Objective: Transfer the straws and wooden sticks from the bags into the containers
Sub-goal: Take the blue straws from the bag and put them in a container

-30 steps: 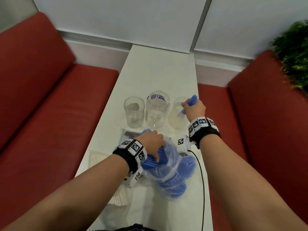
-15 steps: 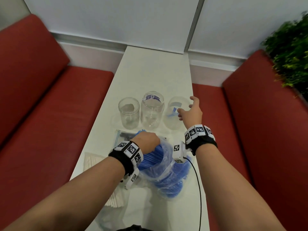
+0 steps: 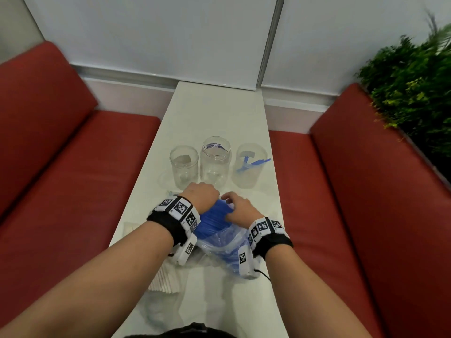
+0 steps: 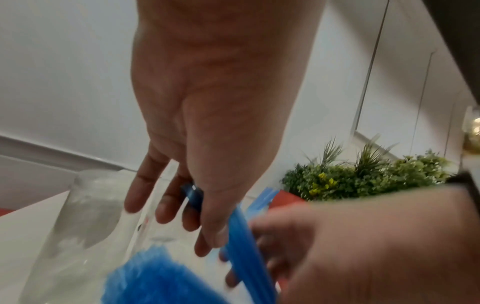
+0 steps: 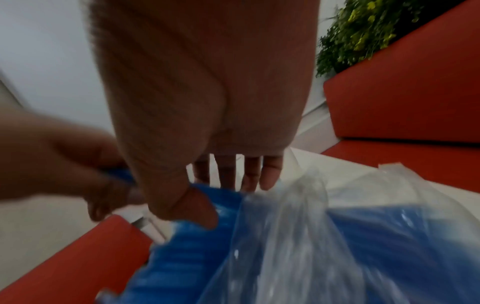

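Straws (image 3: 214, 215) protrude from the clear bag (image 3: 227, 242) on the counter (image 3: 219, 111). Left hand (image 3: 201, 196) clamps the bundle, steadying it so the right hand (image 3: 240, 211), thumb pressed on the straw ends, can separate some. 3 jars stand close behind, within reach; the right jar (image 3: 249, 167) already contains several straws.

Soft even light; blurred wrist views

Both forearms reach forward, left hand (image 3: 202, 195) and right hand (image 3: 240, 209) side by side, fingers curled down.

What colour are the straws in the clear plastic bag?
Blue straws; the head view shows them best.
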{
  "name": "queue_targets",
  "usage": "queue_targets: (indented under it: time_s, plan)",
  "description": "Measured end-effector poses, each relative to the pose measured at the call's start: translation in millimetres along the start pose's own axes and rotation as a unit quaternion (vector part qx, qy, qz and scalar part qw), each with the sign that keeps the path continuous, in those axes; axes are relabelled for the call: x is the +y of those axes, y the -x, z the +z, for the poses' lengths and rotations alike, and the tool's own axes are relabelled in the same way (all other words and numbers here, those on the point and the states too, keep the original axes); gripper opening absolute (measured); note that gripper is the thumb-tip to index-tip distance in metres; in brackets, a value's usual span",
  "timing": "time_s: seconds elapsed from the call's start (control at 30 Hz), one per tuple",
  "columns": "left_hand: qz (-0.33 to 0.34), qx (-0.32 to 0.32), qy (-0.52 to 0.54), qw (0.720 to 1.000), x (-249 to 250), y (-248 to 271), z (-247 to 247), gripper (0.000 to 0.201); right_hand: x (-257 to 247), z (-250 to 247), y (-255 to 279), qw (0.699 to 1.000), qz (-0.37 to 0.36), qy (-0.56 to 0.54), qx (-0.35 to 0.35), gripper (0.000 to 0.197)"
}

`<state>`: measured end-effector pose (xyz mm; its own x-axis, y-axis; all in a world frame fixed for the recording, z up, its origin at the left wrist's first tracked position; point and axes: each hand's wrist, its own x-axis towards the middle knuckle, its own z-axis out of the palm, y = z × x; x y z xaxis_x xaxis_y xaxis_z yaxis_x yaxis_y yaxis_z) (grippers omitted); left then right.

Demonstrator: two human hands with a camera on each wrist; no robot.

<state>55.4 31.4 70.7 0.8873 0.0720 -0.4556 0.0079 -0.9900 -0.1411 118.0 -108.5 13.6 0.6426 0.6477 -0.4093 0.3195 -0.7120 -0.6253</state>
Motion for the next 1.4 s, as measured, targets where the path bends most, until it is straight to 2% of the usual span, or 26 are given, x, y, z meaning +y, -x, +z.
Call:
queue_targets:
  time_s: [0.03, 0.07, 0.13, 0.17, 0.23, 0.27, 0.33, 0.4, 0.47, 0.5, 0.57, 0.7, 0.77, 0.83, 0.93, 0.97, 1.0, 1.03, 1.1, 1.2, 1.33, 1.4]
  plan:
    - [-0.002, -0.014, -0.003, 1.000, 1, 3, -7, 0.027, 0, 10, 1, 0.999, 0.019, 0.045, -0.022, 0.064]
    - [-0.002, -0.028, -0.006, 1.000, 1, 8, -14, 0.027, -1, 18, 1, 0.997, 0.031, 0.075, -0.010, 0.063]
    - [0.002, -0.039, 0.000, 0.999, 1, 16, -28, 0.023, -5, 29, 0, 0.994, 0.032, 0.084, 0.062, 0.039]
    - [0.010, -0.029, 0.014, 0.999, -1, 20, -35, 0.021, -7, 30, -2, 0.993, 0.029, 0.067, 0.091, 0.028]
    - [0.025, 0.026, 0.096, 0.995, -11, 27, -45, 0.022, -11, 26, -4, 0.993, 0.013, 0.027, 0.114, 0.033]
    - [0.021, 0.060, 0.164, 0.984, -19, 30, -50, 0.031, -14, 22, -4, 0.993, -0.001, 0.001, 0.116, 0.034]
    - [-0.010, 0.124, 0.302, 0.945, -39, 35, -57, 0.054, -22, 11, 0, 0.987, -0.048, -0.089, 0.126, 0.034]
    - [-0.040, 0.152, 0.412, 0.897, -58, 37, -60, 0.057, -33, -3, 4, 0.965, -0.092, -0.195, 0.148, 0.036]
    - [-0.044, 0.136, 0.531, 0.835, -66, 38, -58, 0.039, -48, -18, 8, 0.940, -0.118, -0.270, 0.169, 0.033]
    - [-0.042, 0.127, 0.596, 0.792, -66, 39, -54, 0.030, -57, -26, 11, 0.928, -0.131, -0.302, 0.175, 0.031]
    - [-0.046, 0.102, 0.699, 0.706, -57, 37, -45, 0.026, -78, -46, 18, 0.903, -0.165, -0.352, 0.185, 0.029]
    - [-0.056, -0.013, 0.790, 0.610, -33, 28, -20, 0.049, -114, -78, 41, 0.843, -0.251, -0.432, 0.203, 0.032]
    - [-0.039, -0.058, 0.839, 0.540, -26, 21, -10, 0.062, -125, -87, 50, 0.821, -0.270, -0.462, 0.199, 0.028]
    - [-0.026, -0.089, 0.891, 0.444, -17, 16, -4, 0.068, -128, -90, 58, 0.810, -0.279, -0.474, 0.201, 0.029]
    - [-0.005, -0.133, 0.943, 0.305, -4, 13, -6, 0.055, -126, -89, 65, 0.811, -0.278, -0.467, 0.216, 0.027]
    - [-0.003, -0.135, 0.953, 0.271, -1, 13, -8, 0.046, -125, -88, 67, 0.812, -0.277, -0.463, 0.220, 0.027]
    - [-0.003, -0.133, 0.959, 0.249, 1, 12, -9, 0.038, -123, -87, 67, 0.814, -0.277, -0.458, 0.223, 0.026]
    - [-0.005, -0.131, 0.962, 0.239, 2, 12, -11, 0.033, -121, -88, 68, 0.817, -0.277, -0.451, 0.229, 0.025]
    - [-0.018, -0.126, 0.963, 0.238, 4, 11, -14, 0.028, -119, -89, 69, 0.822, -0.276, -0.435, 0.241, 0.022]
    - [-0.033, -0.136, 0.956, 0.257, 5, 9, -15, 0.027, -114, -92, 71, 0.833, -0.262, -0.423, 0.242, 0.022]
    - [-0.021, -0.153, 0.943, 0.294, 8, 4, -15, 0.033, -112, -93, 72, 0.853, -0.236, -0.418, 0.204, 0.032]
    - [-0.029, -0.134, 0.946, 0.292, 8, 0, -12, 0.033, -110, -96, 71, 0.869, -0.231, -0.391, 0.194, 0.034]
